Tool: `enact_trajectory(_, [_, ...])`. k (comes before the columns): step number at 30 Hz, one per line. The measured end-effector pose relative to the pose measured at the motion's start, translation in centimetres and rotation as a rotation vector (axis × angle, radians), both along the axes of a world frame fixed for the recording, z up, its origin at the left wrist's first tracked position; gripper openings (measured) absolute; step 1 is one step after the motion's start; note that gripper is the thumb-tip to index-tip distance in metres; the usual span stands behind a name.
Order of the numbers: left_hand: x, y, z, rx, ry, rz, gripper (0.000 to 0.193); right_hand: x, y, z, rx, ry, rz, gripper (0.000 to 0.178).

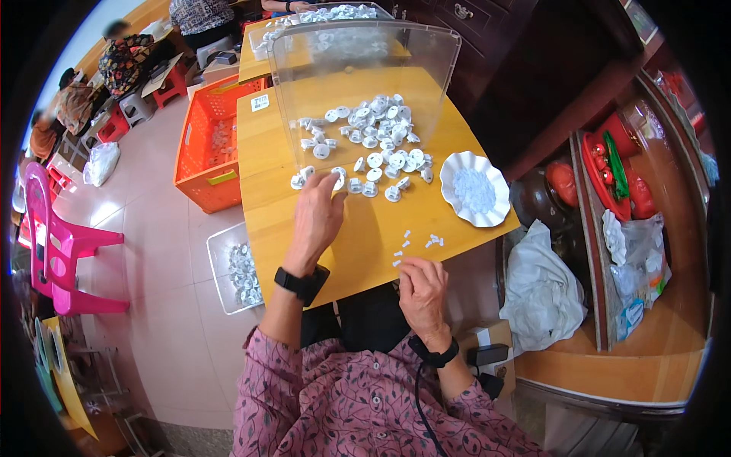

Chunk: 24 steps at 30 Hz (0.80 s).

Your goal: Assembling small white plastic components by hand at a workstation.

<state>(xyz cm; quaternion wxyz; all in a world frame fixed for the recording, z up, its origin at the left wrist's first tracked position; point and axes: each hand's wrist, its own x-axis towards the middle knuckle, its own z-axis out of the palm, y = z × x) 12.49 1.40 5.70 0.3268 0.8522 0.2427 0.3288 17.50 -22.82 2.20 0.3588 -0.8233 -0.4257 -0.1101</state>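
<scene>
**Loose parts set out around the fluted dish**

Left of the white fluted dish (487, 218), your left hand (316, 219) is part-curled, fingertips at a white disc part (339, 180); grip or mere touch, can't tell. Nearer you than the dish, your right hand (425, 293) is loosely closed; any pinched piece is hidden. Small white pegs (435, 241), near-left of the dish, seem spread for easy single pickup. The dish's raised rim likely corrals tiny pale bits (474, 190). Other disc parts (381, 122) heap leftward and beyond, perhaps for left-hand reach.

table (266, 217): smooth wood | round parts (374, 160): plastic | shirt (343, 400): cloth
</scene>
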Motion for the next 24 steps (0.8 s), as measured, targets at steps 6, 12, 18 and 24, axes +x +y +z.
enact_trajectory(6, [1.5,1.6,-2.1,0.140,0.060,-0.083,0.039,0.1,-0.7,-0.3,0.027,-0.010,-0.011,0.015])
enact_trajectory(12, [0.8,0.9,-1.8,0.074,0.208,-0.132,0.026,-0.7,-0.4,1.1,-0.125,-0.111,0.055,0.035])
enact_trajectory(18, [-2.0,-1.2,-2.0,0.015,0.172,-0.164,0.023,-1.3,-0.3,1.5,-0.241,-0.209,0.087,0.038])
enact_trajectory(24, [-4.2,-4.3,-1.5,-0.035,0.169,-0.145,0.031,-1.1,-0.3,0.3,-0.131,-0.231,0.089,0.026])
